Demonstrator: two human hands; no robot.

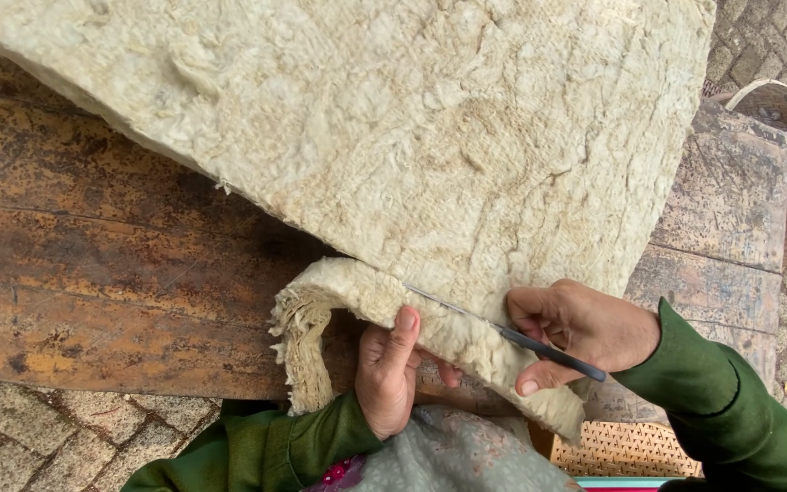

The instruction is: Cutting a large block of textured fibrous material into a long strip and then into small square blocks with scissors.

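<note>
A big fluffy mat (393, 137) lies on the wooden table (93, 273). The right hand (580, 328) grips a knife (503, 330), slicing the near edge. The left hand (389, 369) pinches the strip (348, 296), which is partly cut free. More is left to cut.

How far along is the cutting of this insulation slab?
A strip at the near edge already curls free on its left end. The right hand draws a knife through the slab while the left hand steadies the strip. The right end is still attached.
</note>
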